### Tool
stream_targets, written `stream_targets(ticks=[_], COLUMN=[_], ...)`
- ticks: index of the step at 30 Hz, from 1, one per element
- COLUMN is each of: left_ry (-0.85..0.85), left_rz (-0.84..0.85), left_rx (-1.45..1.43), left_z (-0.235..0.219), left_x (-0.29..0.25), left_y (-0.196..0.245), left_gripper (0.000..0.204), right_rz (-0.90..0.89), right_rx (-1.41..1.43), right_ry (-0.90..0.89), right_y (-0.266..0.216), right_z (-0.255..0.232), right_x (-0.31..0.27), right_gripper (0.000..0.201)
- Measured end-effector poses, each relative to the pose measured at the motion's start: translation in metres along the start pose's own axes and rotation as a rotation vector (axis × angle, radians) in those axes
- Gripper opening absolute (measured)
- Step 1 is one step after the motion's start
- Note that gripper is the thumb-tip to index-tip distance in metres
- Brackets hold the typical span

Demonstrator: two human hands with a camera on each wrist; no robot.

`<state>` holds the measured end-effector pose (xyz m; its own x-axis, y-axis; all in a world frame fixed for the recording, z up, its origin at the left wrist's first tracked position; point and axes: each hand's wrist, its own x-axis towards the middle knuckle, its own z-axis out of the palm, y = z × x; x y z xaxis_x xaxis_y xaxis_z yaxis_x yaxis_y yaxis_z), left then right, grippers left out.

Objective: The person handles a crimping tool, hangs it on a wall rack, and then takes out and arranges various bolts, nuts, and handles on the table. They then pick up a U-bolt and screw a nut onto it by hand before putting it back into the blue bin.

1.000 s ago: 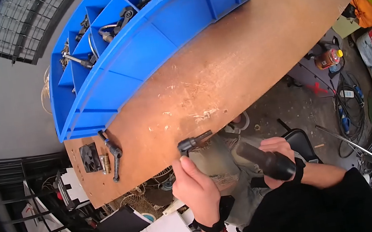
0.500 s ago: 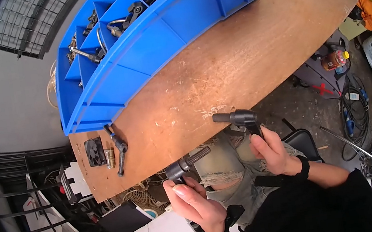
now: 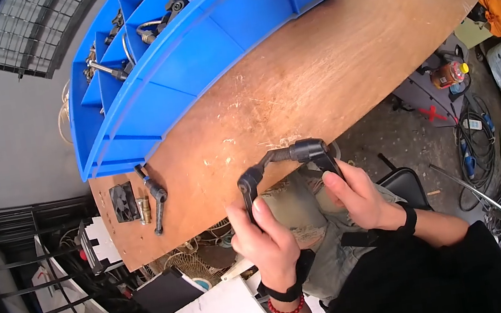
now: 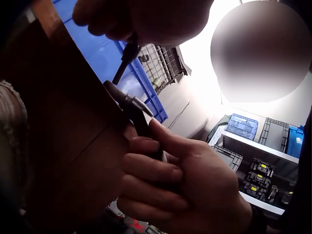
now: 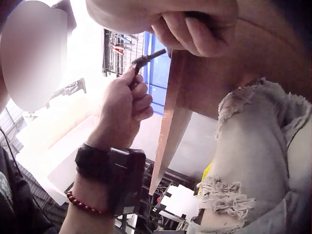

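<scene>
In the head view, my left hand [image 3: 267, 246] pinches the handle of a black clamping lever [image 3: 252, 180] between thumb and fingers, its threaded stud pointing up and right. My right hand [image 3: 362, 199] grips a second, thicker clamping lever [image 3: 313, 148] by its arm, stud pointing left. The two stud ends overlap in this view. Seen from the left wrist, the thicker lever [image 4: 127, 100] rises from curled right-hand fingers. The right wrist view shows the left hand [image 5: 124, 105] around the slimmer lever [image 5: 141, 62].
A divided blue bin [image 3: 207, 67] with metal parts stands on the wooden table [image 3: 293, 94]. At the table's left end lie another clamping lever [image 3: 157, 197], a small black fan [image 3: 122, 202] and a brass-coloured fitting [image 3: 144, 210]. Cables [image 3: 474, 133] lie on the floor at right.
My right hand has turned, swinging its lever's stud from toward the camera to leftward. The left hand has tilted its lever, and the two studs have come closer together.
</scene>
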<state>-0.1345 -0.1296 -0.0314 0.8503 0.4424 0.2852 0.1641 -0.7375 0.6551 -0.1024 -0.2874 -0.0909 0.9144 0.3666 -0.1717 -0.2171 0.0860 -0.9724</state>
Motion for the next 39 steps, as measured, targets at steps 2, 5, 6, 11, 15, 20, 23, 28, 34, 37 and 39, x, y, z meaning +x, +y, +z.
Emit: stream_targets(ticks=[2, 5, 6, 11, 15, 20, 23, 28, 34, 37, 39], left_ry=[0.208, 0.434, 0.434, 0.099, 0.507, 0.257, 0.207, 0.215, 0.550, 0.407, -0.040], left_rz=[0.096, -0.027, 0.075, 0.146, 0.054, 0.297, 0.181, 0.151, 0.160, 0.346, 0.045], left_rx=[-0.042, -0.231, -0.095, 0.101, -0.041, 0.198, 0.013, 0.008, -0.175, 0.118, 0.148], left_z=[-0.001, -0.009, -0.007, 0.003, 0.000, 0.020, 0.030, 0.020, 0.016, 0.020, 0.016], left_x=[-0.006, -0.020, -0.020, -0.014, -0.030, -0.017, -0.023, -0.029, -0.048, -0.031, -0.026], left_y=[-0.009, 0.007, -0.003, -0.013, 0.004, -0.025, -0.021, -0.024, -0.007, -0.017, -0.012], left_gripper=[0.020, 0.021, 0.021, 0.019, 0.029, 0.027, 0.025, 0.031, 0.030, 0.029, 0.027], right_rz=[-0.025, -0.020, -0.013, -0.031, -0.042, -0.037, -0.057, -0.050, -0.024, -0.047, -0.056], right_rx=[-0.047, -0.060, -0.050, -0.068, -0.082, -0.070, -0.104, -0.119, -0.142, -0.056, -0.069], right_ry=[0.019, 0.024, 0.023, 0.035, 0.054, 0.027, 0.045, 0.044, 0.031, 0.039, 0.038], right_y=[0.001, 0.000, 0.000, -0.003, -0.002, -0.003, -0.006, -0.012, -0.011, -0.005, -0.008], right_z=[-0.002, 0.001, 0.002, 0.000, -0.002, -0.002, -0.007, -0.007, -0.009, -0.006, -0.005], right_x=[0.000, 0.000, 0.000, 0.002, 0.000, 0.002, 0.006, 0.007, 0.006, 0.007, 0.007], right_gripper=[0.035, 0.035, 0.035, 0.035, 0.034, 0.033, 0.033, 0.032, 0.031, 0.031, 0.031])
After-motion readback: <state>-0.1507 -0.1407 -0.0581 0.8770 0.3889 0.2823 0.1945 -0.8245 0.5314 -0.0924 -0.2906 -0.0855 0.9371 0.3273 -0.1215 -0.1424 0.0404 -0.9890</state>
